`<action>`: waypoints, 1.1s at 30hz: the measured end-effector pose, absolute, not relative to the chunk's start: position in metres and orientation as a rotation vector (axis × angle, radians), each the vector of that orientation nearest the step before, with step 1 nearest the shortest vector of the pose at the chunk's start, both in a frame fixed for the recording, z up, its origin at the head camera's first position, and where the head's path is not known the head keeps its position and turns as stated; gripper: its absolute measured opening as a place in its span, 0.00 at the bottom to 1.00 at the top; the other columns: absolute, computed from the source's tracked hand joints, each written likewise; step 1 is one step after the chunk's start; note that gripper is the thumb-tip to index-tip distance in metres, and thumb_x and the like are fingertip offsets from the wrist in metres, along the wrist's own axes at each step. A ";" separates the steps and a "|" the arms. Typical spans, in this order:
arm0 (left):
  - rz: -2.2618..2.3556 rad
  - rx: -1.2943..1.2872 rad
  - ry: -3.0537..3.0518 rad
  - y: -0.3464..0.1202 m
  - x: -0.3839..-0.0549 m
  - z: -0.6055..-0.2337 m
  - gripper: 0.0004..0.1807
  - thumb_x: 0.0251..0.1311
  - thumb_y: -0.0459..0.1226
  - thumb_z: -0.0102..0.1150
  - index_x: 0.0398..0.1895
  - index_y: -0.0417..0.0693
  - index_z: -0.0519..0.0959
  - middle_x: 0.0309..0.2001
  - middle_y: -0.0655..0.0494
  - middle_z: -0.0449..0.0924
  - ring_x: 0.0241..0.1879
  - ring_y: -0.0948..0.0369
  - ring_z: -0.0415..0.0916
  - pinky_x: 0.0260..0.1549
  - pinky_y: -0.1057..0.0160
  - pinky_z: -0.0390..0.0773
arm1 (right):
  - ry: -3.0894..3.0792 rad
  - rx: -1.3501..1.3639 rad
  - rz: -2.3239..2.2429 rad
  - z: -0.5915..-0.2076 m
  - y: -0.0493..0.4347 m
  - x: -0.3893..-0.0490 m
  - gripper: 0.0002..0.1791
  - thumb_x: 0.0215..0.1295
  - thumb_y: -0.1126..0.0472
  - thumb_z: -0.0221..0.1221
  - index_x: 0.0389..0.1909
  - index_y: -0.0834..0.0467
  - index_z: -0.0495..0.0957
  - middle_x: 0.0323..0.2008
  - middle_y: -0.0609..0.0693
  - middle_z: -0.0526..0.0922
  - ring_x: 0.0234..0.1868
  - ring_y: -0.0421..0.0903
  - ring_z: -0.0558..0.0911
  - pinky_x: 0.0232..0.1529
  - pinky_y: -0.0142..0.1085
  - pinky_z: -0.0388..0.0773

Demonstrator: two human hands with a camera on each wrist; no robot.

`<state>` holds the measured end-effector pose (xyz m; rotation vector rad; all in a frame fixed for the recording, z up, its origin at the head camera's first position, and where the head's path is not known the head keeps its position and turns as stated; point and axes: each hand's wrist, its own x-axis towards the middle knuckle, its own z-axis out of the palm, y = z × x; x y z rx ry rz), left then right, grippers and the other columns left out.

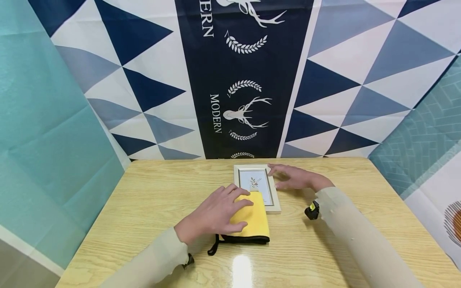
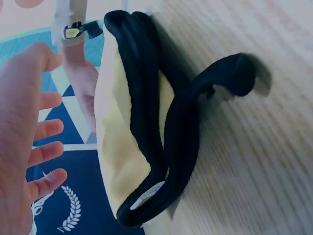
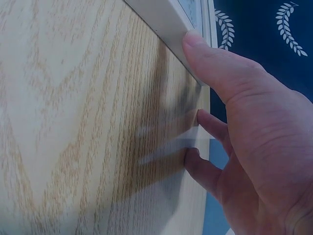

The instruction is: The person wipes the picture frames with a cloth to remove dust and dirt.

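Note:
A folded yellow cloth (image 1: 256, 222) with black edging and a black loop (image 1: 213, 251) lies on the table, overlapping the lower left part of a pale picture frame (image 1: 275, 200). Over the cloth hovers my left hand (image 1: 224, 210), fingers spread; the left wrist view shows a gap between that hand (image 2: 24, 122) and the cloth (image 2: 117, 152). At the frame's upper right is my right hand (image 1: 297, 177), fingers loosely bent. Its thumb tip meets the frame's edge (image 3: 164, 24) in the right wrist view, while the other fingertips are by the tabletop.
The wood-grain table (image 1: 162, 192) reaches back to a patterned wall covering (image 1: 245, 80) with triangles and deer heads. Teal sheeting (image 1: 54, 140) hangs at the left. Each wrist carries a small black device, such as the right one (image 1: 312, 210).

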<state>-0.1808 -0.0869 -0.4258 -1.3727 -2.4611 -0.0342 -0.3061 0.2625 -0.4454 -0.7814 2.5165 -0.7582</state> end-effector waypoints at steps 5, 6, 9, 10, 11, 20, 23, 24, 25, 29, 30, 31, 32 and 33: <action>0.013 -1.373 -2.463 -0.087 -0.188 -0.430 0.27 0.72 0.60 0.69 0.68 0.63 0.84 0.70 0.59 0.83 0.64 0.58 0.80 0.50 0.61 0.84 | 2.517 -0.781 -0.755 -0.445 0.263 -0.306 0.21 0.82 0.54 0.67 0.71 0.49 0.80 0.92 0.66 0.53 0.91 0.75 0.53 0.87 0.75 0.51; 0.023 -1.370 -2.471 -0.087 -0.189 -0.432 0.27 0.72 0.60 0.69 0.68 0.63 0.84 0.69 0.59 0.83 0.63 0.58 0.80 0.49 0.61 0.84 | 2.518 -0.784 -0.754 -0.445 0.263 -0.306 0.21 0.82 0.54 0.66 0.71 0.49 0.80 0.92 0.66 0.53 0.91 0.75 0.53 0.87 0.75 0.51; 0.051 -1.354 -2.518 -0.088 -0.193 -0.439 0.28 0.70 0.60 0.71 0.68 0.64 0.84 0.69 0.59 0.82 0.62 0.58 0.79 0.48 0.61 0.83 | 2.519 -0.790 -0.757 -0.444 0.263 -0.305 0.21 0.82 0.54 0.66 0.71 0.50 0.80 0.92 0.66 0.53 0.91 0.76 0.53 0.87 0.75 0.51; 0.055 -1.351 -2.539 -0.089 -0.194 -0.442 0.28 0.70 0.60 0.72 0.68 0.64 0.83 0.69 0.59 0.82 0.62 0.58 0.79 0.48 0.60 0.83 | 2.519 -0.793 -0.758 -0.444 0.263 -0.305 0.21 0.82 0.54 0.66 0.71 0.50 0.79 0.92 0.66 0.53 0.91 0.76 0.53 0.87 0.75 0.51; 0.052 -1.350 -2.563 -0.090 -0.195 -0.444 0.29 0.69 0.60 0.72 0.68 0.63 0.83 0.69 0.58 0.81 0.63 0.58 0.78 0.49 0.60 0.83 | 2.517 -0.796 -0.759 -0.444 0.263 -0.305 0.22 0.82 0.54 0.66 0.72 0.50 0.79 0.92 0.66 0.53 0.91 0.76 0.53 0.88 0.75 0.51; -0.066 -1.391 -2.639 -0.090 -0.201 -0.457 0.28 0.72 0.56 0.75 0.71 0.64 0.83 0.73 0.52 0.80 0.65 0.54 0.79 0.51 0.58 0.88 | 2.522 -0.808 -0.760 -0.444 0.264 -0.305 0.21 0.82 0.55 0.66 0.71 0.51 0.79 0.91 0.67 0.54 0.91 0.76 0.53 0.88 0.74 0.51; -0.111 -1.396 -2.600 -0.088 -0.203 -0.460 0.23 0.74 0.51 0.74 0.69 0.62 0.84 0.68 0.53 0.83 0.59 0.55 0.79 0.44 0.63 0.85 | 2.525 -0.798 -0.756 -0.445 0.264 -0.306 0.21 0.82 0.55 0.67 0.71 0.51 0.79 0.91 0.67 0.54 0.91 0.76 0.53 0.88 0.74 0.52; -0.122 -1.396 -2.587 -0.088 -0.203 -0.461 0.22 0.74 0.50 0.74 0.68 0.62 0.85 0.67 0.53 0.84 0.57 0.55 0.79 0.41 0.65 0.84 | 2.525 -0.797 -0.754 -0.445 0.264 -0.306 0.21 0.82 0.55 0.67 0.71 0.51 0.79 0.91 0.67 0.54 0.91 0.76 0.53 0.88 0.74 0.52; -0.129 -1.394 -2.578 -0.087 -0.204 -0.462 0.21 0.75 0.49 0.74 0.67 0.62 0.85 0.65 0.54 0.84 0.55 0.56 0.79 0.40 0.66 0.83 | 2.525 -0.796 -0.751 -0.445 0.263 -0.307 0.21 0.82 0.55 0.67 0.71 0.51 0.79 0.91 0.66 0.54 0.91 0.76 0.53 0.88 0.74 0.52; -0.127 -1.387 -2.571 -0.086 -0.204 -0.462 0.19 0.76 0.50 0.73 0.66 0.63 0.85 0.63 0.56 0.84 0.53 0.57 0.77 0.38 0.67 0.81 | 2.521 -0.793 -0.747 -0.446 0.263 -0.308 0.21 0.82 0.54 0.67 0.71 0.50 0.80 0.91 0.66 0.54 0.91 0.75 0.53 0.88 0.74 0.52; -0.117 -1.387 -2.577 -0.086 -0.204 -0.462 0.20 0.76 0.50 0.73 0.66 0.64 0.85 0.63 0.56 0.84 0.53 0.57 0.77 0.38 0.67 0.81 | 2.521 -0.793 -0.745 -0.447 0.262 -0.308 0.21 0.82 0.54 0.67 0.71 0.50 0.80 0.91 0.66 0.54 0.91 0.75 0.53 0.87 0.75 0.52; -0.104 -1.388 -2.581 -0.086 -0.204 -0.461 0.20 0.76 0.51 0.73 0.67 0.64 0.85 0.64 0.56 0.84 0.54 0.57 0.77 0.39 0.67 0.82 | 2.521 -0.793 -0.744 -0.447 0.262 -0.308 0.21 0.82 0.54 0.67 0.71 0.50 0.80 0.91 0.66 0.54 0.91 0.75 0.53 0.87 0.75 0.52; -0.090 -1.389 -2.584 -0.085 -0.204 -0.461 0.20 0.76 0.52 0.72 0.67 0.64 0.85 0.64 0.56 0.84 0.54 0.57 0.77 0.39 0.67 0.82 | 2.522 -0.793 -0.743 -0.447 0.262 -0.309 0.21 0.82 0.54 0.67 0.71 0.50 0.80 0.91 0.66 0.54 0.91 0.75 0.53 0.87 0.75 0.52; -0.075 -1.390 -2.587 -0.085 -0.205 -0.461 0.21 0.76 0.52 0.72 0.68 0.65 0.85 0.64 0.56 0.84 0.54 0.57 0.77 0.40 0.67 0.82 | 2.522 -0.794 -0.742 -0.448 0.262 -0.309 0.21 0.82 0.54 0.67 0.71 0.50 0.80 0.91 0.66 0.54 0.91 0.75 0.53 0.87 0.75 0.52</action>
